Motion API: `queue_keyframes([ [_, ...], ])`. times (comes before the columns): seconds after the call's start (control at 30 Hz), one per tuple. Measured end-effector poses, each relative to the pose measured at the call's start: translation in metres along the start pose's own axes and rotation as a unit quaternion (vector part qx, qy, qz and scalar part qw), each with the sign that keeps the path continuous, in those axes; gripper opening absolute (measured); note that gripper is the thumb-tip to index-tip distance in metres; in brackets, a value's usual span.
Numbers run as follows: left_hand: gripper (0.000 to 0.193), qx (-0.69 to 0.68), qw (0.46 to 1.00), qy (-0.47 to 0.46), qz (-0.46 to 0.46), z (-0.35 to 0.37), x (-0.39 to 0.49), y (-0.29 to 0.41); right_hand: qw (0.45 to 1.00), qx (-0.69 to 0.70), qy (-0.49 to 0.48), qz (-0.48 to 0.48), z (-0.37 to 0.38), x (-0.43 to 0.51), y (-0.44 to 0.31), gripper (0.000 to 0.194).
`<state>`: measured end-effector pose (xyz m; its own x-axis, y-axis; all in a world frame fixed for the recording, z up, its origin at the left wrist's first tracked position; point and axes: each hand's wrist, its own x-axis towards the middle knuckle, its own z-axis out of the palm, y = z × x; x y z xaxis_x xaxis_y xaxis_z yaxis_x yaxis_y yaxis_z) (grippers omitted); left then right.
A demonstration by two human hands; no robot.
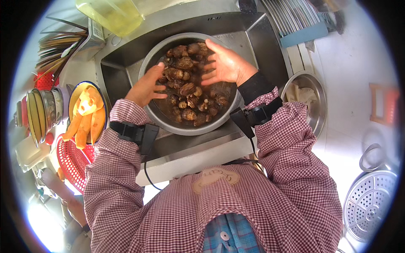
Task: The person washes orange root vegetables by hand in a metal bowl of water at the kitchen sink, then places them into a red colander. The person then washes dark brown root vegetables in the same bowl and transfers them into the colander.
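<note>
A grey basin [190, 131] stands in the stainless steel sink [269, 47]. Brown water fills it around many small, ringed taro corms [186, 88], some with pale cut or bare spots. Over the basin's left side, my left hand [148, 84] has its fingers spread and holds nothing. My right hand [228, 64] is above the water on the upper right side, palm turned inward, fingers apart. Corms lie between the two hands, and neither hand grips one. Whether the fingertips touch the water I cannot tell.
Left of the sink, an enamel bowl [71, 91] holds peeled orange roots [84, 125], beside a red plastic colander [68, 164]. A metal bowl [321, 110] stands at right, near a rack [303, 34]. Another person's hand [76, 208] shows at lower left.
</note>
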<state>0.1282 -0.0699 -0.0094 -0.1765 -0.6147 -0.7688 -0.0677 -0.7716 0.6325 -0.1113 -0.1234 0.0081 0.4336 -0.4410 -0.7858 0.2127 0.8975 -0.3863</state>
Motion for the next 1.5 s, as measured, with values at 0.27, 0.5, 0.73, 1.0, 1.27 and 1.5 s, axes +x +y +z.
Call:
queue_keyframes([
  [0.27, 0.084, 0.021, 0.999, 0.024, 0.012, -0.016, -0.002, -0.015, 0.995, 0.021, -0.07, -0.063, 0.006, -0.025, -0.002, 0.105],
  [0.5, 0.084, -0.031, 0.999, 0.029, -0.001, -0.015, 0.007, -0.024, 0.996, -0.013, -0.031, -0.083, -0.008, -0.028, 0.003, 0.106],
  [0.73, 0.086, -0.015, 0.993, 0.053, -0.101, -0.006, 0.051, -0.091, 0.985, -0.146, 0.041, -0.085, -0.058, 0.027, 0.065, 0.09],
  [1.0, 0.076, -0.118, 0.99, -0.015, -0.082, 0.038, 0.038, -0.073, 0.972, -0.201, 0.043, -0.114, -0.026, 0.054, 0.082, 0.089],
  [1.27, 0.083, -0.027, 0.999, 0.021, 0.008, 0.016, 0.001, -0.016, 0.919, -0.343, -0.006, -0.193, -0.002, 0.044, 0.011, 0.063],
  [1.5, 0.096, -0.104, 0.985, 0.121, -0.071, 0.004, 0.028, -0.051, 0.851, -0.465, 0.212, -0.122, -0.035, 0.112, 0.02, 0.108],
])
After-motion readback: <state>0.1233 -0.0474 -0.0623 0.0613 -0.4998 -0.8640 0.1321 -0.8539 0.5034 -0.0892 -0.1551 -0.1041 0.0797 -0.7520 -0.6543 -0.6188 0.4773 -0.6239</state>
